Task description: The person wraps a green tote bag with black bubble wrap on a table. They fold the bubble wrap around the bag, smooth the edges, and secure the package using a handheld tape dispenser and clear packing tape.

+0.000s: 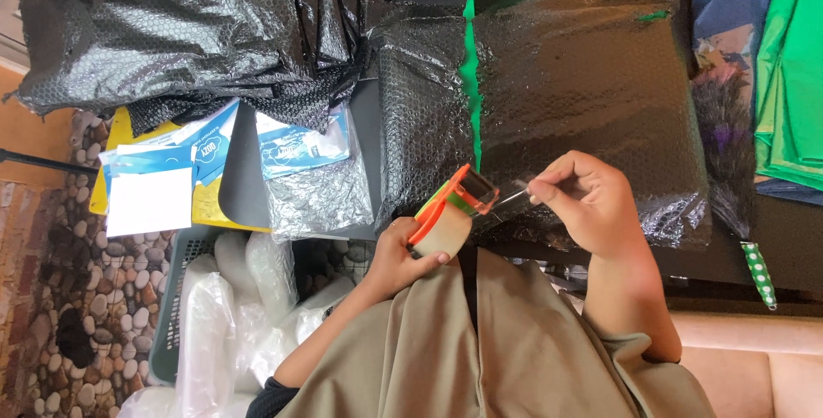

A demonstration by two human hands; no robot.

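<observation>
Left hand (396, 255) grips orange tape dispenser (453, 205); right hand (591, 199) fingers pinch clear tape end (513, 195) over black bubble-wrapped parcel (583, 92).

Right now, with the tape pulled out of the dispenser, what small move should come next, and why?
Probably lower the clear tape strip onto the black bubble-wrapped parcel. The left hand holds the orange tape dispenser, the right hand pinches the strip's free end, and it hangs taut just above the wrap.
</observation>
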